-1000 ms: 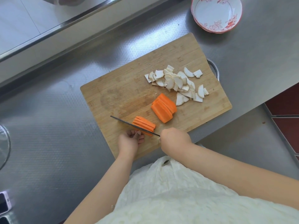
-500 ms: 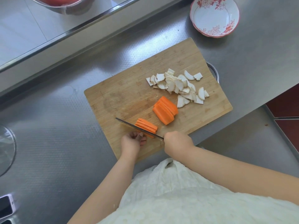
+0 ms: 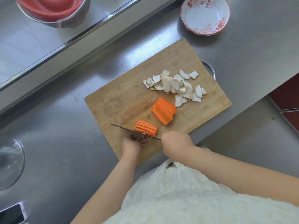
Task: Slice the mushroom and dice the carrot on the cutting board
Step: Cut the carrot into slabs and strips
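You are cutting carrot strips (image 3: 146, 128) at the board's (image 3: 123, 102) near edge: right hand (image 3: 176, 140) gripping the knife (image 3: 127, 129), left hand (image 3: 133, 143) curled, steadying them. Mushroom (image 3: 174, 85) is lying sliced. Next, probably: crosscutting into dice, fingertips tucked.

No writing, label, brand or number can be read on anything here. The bowl (image 3: 205, 15) carries only a red flower pattern, and the phone (image 3: 11, 215) screen is dark.
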### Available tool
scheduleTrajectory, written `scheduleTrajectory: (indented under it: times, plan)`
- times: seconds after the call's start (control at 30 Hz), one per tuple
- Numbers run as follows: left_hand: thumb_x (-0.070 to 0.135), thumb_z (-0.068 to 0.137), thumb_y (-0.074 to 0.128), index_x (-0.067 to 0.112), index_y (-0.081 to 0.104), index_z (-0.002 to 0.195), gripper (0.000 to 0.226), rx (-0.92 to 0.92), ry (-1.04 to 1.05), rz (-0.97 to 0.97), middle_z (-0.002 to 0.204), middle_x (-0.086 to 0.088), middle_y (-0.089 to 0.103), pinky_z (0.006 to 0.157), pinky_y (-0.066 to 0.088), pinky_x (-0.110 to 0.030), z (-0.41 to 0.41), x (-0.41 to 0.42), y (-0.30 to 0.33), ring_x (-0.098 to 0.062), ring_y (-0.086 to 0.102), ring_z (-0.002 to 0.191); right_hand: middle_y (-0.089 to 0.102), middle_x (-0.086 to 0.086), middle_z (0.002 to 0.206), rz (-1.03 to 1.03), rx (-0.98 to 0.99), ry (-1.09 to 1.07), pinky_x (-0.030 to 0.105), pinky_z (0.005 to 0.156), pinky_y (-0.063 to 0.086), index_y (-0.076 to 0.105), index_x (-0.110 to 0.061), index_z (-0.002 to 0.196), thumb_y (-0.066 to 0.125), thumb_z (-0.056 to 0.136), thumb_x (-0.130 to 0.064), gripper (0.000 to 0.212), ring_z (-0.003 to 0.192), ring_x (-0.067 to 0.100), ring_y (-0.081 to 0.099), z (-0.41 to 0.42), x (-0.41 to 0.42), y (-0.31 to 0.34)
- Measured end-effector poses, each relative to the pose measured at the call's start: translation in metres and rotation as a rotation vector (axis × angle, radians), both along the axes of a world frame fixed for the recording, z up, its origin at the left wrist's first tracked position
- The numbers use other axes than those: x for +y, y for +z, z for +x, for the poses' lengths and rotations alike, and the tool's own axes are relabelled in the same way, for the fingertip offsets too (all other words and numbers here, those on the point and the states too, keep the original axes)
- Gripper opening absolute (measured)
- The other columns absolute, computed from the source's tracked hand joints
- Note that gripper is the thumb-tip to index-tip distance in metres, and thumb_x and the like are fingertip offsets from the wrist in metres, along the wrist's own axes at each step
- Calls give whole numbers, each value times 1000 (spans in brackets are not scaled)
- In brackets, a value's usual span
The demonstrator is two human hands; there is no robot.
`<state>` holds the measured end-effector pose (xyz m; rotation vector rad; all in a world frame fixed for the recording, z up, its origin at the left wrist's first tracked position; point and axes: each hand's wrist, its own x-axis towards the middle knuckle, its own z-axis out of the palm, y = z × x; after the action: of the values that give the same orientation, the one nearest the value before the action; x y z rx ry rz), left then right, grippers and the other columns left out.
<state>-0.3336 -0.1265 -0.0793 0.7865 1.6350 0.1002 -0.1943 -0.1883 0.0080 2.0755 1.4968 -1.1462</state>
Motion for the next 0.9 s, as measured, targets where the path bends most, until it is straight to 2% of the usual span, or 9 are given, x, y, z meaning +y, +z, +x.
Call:
scheduleTrajectory:
  times: [0.2,0.3,0.4,0.47,0.53,0.6,0.73,0.83,0.9]
  plan:
    - [11,96,57,10,62,88,9,-24,-40,31,81,-5,70,64,53,-22,-1,-2,5,-11,67,68,59,3,88,44,31,-113,29,59,36,61,-15,100,43,98,-25,20,73,23,49,8,-3,-11]
    - [16,97,57,14,62,89,10,9,-185,59,83,-3,72,80,56,-35,-10,-2,6,-13,68,72,48,-2,73,85,37,-103,28,52,33,61,-16,98,42,99,-27,21,70,22,48,8,-5,-11]
    - [25,99,51,18,61,88,16,196,-324,166,77,0,70,78,54,-39,-25,9,14,-20,66,73,43,-3,68,107,47,-70,27,45,25,60,-15,97,41,100,-24,21,69,21,47,7,-8,-9]
    - [25,101,44,12,60,94,21,293,-158,344,80,-1,66,72,51,-36,-38,25,25,-23,64,75,57,1,81,118,36,-24,26,45,24,58,-15,99,41,99,-18,18,69,22,45,6,-10,-7]
    - [25,101,40,12,56,98,21,261,109,540,84,1,61,71,48,-34,-47,50,46,-15,58,73,63,5,94,108,29,26,27,48,28,57,-14,99,42,95,-11,16,71,23,49,6,-12,-3]
    - [25,101,38,16,55,95,21,196,147,677,84,6,59,75,47,-31,-47,79,71,-6,54,71,63,7,98,102,27,85,29,54,34,56,-13,101,42,92,-6,18,79,27,58,6,-14,0]
    - [24,100,42,20,64,88,25,88,-378,700,86,12,65,76,46,-23,-21,119,123,-2,59,77,64,5,100,108,11,143,31,61,36,57,-13,103,44,92,-6,18,90,27,63,6,-19,3]
    - [24,100,45,23,64,95,20,261,-724,756,89,18,63,71,41,-26,-4,134,133,-3,57,83,63,3,99,115,3,96,30,60,37,56,-15,105,44,93,-8,18,86,26,61,10,-23,3]
    - [22,99,46,21,65,102,19,327,-749,937,95,12,65,75,40,-28,0,135,121,-10,56,89,60,1,90,131,-7,38,28,53,33,56,-16,105,44,94,-10,18,74,25,53,13,-25,0]
